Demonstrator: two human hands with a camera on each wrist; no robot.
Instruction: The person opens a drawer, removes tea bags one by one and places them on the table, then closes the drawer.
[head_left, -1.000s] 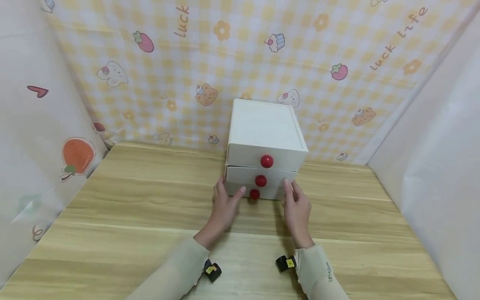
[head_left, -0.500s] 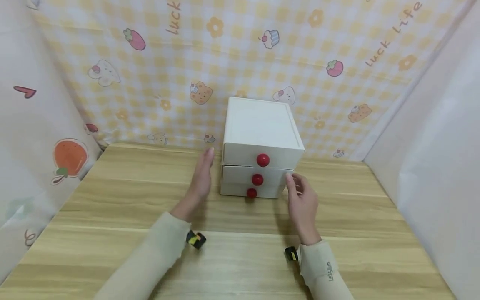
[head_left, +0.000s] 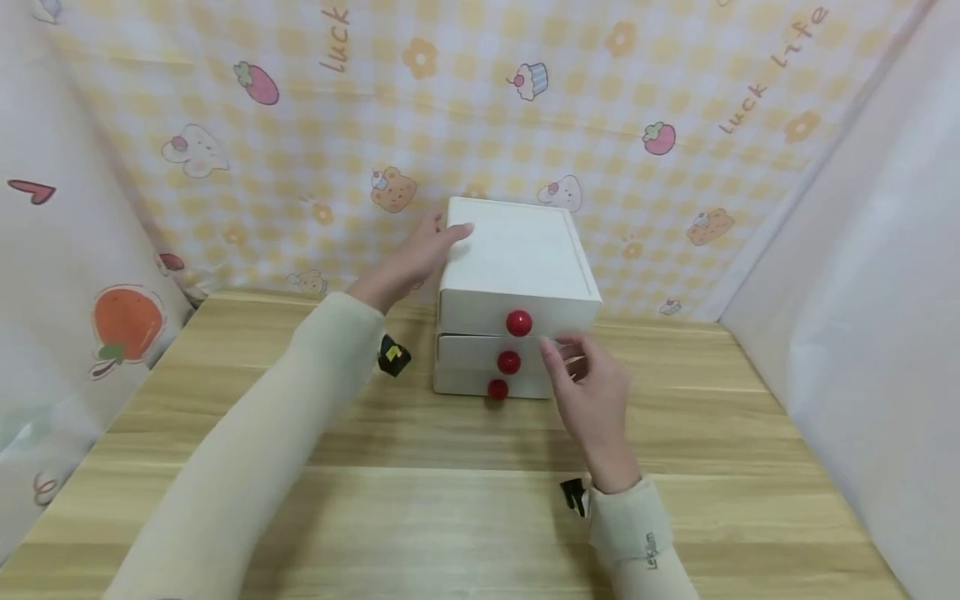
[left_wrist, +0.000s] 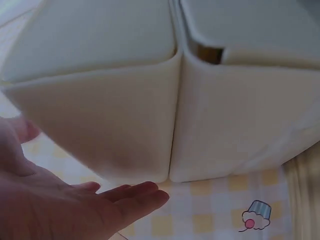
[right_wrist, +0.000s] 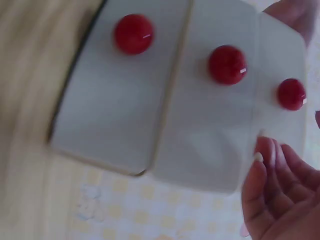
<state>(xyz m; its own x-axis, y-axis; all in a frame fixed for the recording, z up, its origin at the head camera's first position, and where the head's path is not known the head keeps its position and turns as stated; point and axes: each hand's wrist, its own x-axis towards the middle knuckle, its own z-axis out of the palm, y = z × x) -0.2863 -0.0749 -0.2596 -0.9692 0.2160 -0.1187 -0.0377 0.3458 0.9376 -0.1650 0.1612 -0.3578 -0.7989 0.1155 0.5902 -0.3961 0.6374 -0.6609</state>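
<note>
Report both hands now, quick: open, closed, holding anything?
Left hand: open, holding nothing, at the left side of the white drawer unit.
Right hand: open, loosely curled, holding nothing.

Drawer box [head_left: 517,250] beside left fingers [head_left: 456,235]: plain off-white. Three knobs [head_left: 518,322] near right fingers [head_left: 581,342]: glossy red. Cloth [head_left: 480,125] beyond the fingers: yellow-and-white check, printed with pink strawberries [head_left: 259,85], orange flowers [head_left: 420,57], blue-striped cupcakes [head_left: 532,81]. Tabletop [head_left: 450,450] below the fingers: tan-yellow, streaked wood grain. Sleeves [head_left: 262,433] behind the fingers: cream, dark lettering [head_left: 650,550] on the right cuff [head_left: 626,521]. Left wrist piece [head_left: 393,356], also behind the fingers: black with a yellow patch.
</note>
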